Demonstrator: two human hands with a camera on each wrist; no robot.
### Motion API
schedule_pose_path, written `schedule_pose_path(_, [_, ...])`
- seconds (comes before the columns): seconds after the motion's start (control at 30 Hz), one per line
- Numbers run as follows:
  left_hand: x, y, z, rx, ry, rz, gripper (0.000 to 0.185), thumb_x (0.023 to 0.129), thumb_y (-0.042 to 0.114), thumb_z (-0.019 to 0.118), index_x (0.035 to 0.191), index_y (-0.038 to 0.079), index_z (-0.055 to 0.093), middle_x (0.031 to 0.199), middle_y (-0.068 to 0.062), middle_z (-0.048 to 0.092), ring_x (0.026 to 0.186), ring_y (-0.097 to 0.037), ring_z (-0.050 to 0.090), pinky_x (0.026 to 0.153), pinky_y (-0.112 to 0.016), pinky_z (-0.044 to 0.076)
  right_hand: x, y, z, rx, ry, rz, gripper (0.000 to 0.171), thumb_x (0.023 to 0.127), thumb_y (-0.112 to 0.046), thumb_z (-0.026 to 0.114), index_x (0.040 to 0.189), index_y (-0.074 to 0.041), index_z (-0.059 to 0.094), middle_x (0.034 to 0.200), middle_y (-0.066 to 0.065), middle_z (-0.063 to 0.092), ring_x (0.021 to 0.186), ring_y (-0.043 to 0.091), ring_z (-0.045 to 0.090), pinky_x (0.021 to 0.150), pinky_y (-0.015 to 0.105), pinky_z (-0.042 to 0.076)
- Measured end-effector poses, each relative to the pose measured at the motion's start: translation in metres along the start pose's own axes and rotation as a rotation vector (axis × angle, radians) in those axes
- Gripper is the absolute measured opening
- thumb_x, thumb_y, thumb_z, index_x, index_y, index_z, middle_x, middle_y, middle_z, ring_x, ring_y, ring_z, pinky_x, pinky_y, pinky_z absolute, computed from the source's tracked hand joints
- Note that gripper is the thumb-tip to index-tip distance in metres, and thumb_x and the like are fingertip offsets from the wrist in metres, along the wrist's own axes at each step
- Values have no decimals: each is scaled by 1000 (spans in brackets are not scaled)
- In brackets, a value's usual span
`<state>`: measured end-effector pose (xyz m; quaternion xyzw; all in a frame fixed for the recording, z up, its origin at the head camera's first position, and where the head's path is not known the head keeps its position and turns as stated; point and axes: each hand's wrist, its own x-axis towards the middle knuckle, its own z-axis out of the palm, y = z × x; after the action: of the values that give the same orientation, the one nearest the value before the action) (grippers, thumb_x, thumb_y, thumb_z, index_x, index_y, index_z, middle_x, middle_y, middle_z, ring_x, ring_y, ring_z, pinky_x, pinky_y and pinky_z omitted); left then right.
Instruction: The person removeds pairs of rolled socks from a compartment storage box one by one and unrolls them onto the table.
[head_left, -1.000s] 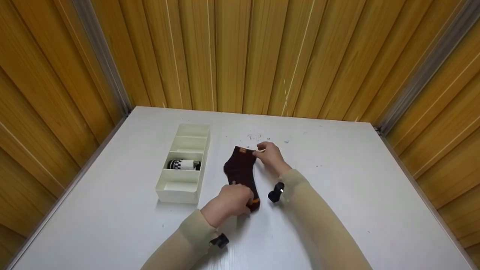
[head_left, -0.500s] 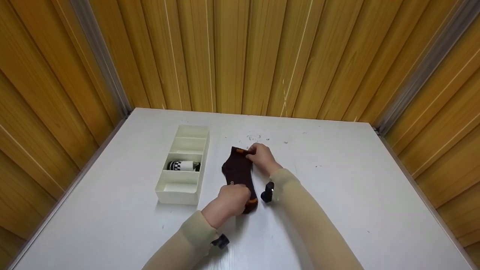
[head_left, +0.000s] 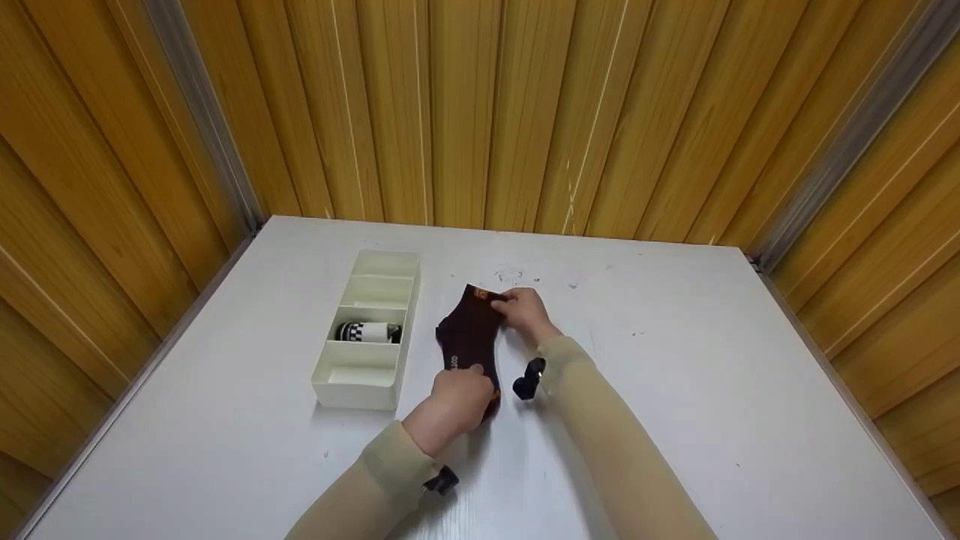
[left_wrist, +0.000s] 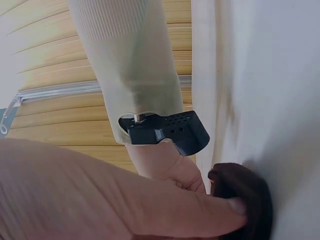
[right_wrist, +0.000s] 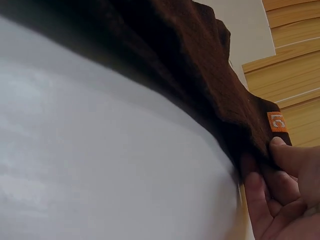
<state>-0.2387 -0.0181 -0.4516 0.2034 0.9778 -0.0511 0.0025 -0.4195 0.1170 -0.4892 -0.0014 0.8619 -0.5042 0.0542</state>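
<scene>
Two hands are working on one dark brown sock (head_left: 471,337), which is lying flat on the white desk (head_left: 675,390) at the centre of the frame. The right hand (head_left: 523,311) is pinching the sock's cuff at the upper end, fingers (right_wrist: 280,165) curled round the edge just beside a small orange label (right_wrist: 276,121). The left hand (head_left: 457,397) is holding the lower end of the sock, thumb (left_wrist: 210,212) pressing across the fabric and fingers curling over it. Both forearms are wearing beige sleeves (head_left: 600,435), each carrying a black wrist-mounted device (head_left: 527,379).

A white divided organiser tray (head_left: 367,390) is sitting on the desk just left of the sock, at centre left of the frame. A black-and-white rolled sock (head_left: 367,330) is lying in its third compartment from the far end. Wooden panel walls (head_left: 480,105) are filling the upper half of the frame.
</scene>
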Motion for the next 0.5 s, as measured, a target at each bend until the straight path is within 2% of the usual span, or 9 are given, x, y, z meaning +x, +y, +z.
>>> schedule_pose_path(0.1, [-1, -1, 1, 15, 22, 23, 14, 95, 22, 70, 92, 11, 78, 96, -6, 70, 73, -24, 70, 60, -39, 59, 2, 1, 1, 75, -14, 23, 20, 98, -12, 69, 111, 3, 73, 80, -2, 65, 63, 5, 55, 57, 18, 46])
schedule_pose_path(0.27, [-3, 2, 6, 81, 101, 52, 8, 87, 16, 74, 80, 13, 74, 78, -4, 72, 67, -21, 69, 55, -37, 57, 4, 4, 2, 164, -51, 76, 22, 99, -11, 68, 117, 2, 69, 84, 1, 66, 64, 6, 59, 56, 18, 51])
schedule_pose_path(0.33, [-5, 5, 8, 101, 119, 48, 9, 88, 17, 73, 80, 13, 71, 75, -4, 72, 67, -20, 69, 54, -36, 57, 4, 6, 2, 206, -66, 105, 24, 100, -11, 67, 120, 1, 67, 85, 1, 66, 62, 6, 59, 56, 19, 52])
schedule_pose_path(0.5, [-10, 13, 12, 120, 133, 10, 12, 93, 18, 68, 86, 11, 61, 81, -7, 73, 67, -21, 69, 55, -34, 54, 4, 8, 2, 342, -89, 194, 29, 101, -12, 65, 128, -1, 64, 86, 1, 64, 62, 7, 59, 59, 20, 54])
